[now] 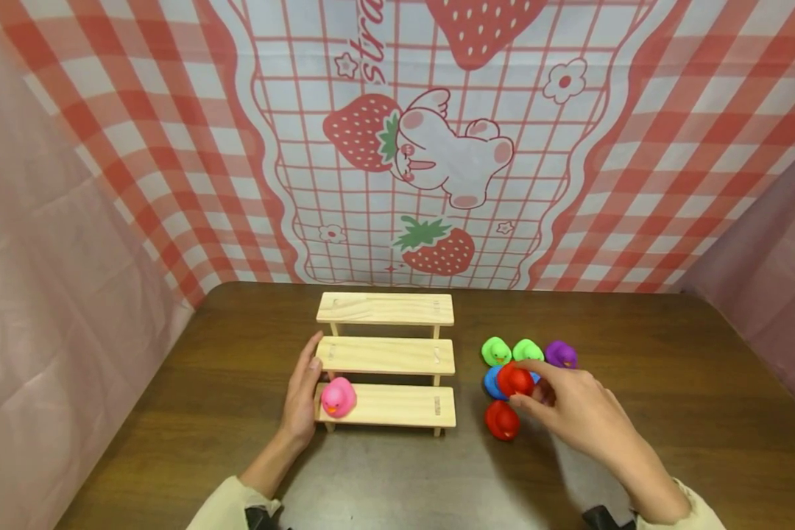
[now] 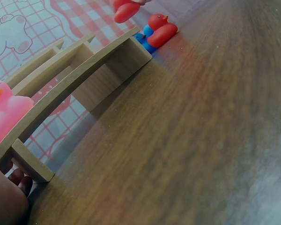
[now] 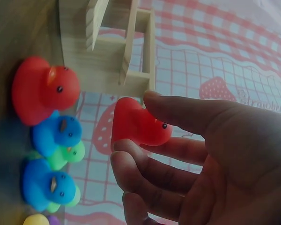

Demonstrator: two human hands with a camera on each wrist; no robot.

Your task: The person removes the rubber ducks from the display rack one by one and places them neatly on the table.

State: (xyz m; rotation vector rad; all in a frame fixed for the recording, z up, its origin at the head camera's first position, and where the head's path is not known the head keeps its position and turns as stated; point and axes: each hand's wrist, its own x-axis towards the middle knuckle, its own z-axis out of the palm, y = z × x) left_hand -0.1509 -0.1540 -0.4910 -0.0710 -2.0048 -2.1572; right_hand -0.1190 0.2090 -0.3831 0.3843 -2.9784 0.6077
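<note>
A three-step wooden stand [image 1: 386, 356] stands on the table, and a pink rubber duck [image 1: 338, 397] sits at the left end of its lowest step. My left hand [image 1: 301, 401] holds the stand's left side; in the left wrist view its fingertips curl under the lowest board beside a leg. To the right of the stand, my right hand [image 1: 579, 408] pinches a red rubber duck [image 3: 131, 122] between thumb and fingers, raised above the other ducks. A second red duck [image 1: 502, 420] sits on the table just below that hand.
Beside the right hand are two blue ducks [image 3: 49, 185], two green ducks [image 1: 496, 352] and a purple duck [image 1: 561, 354]. Part of a yellow thing [image 3: 36, 220] shows in the right wrist view. A strawberry-print cloth [image 1: 437, 243] hangs behind the brown table [image 1: 238, 331].
</note>
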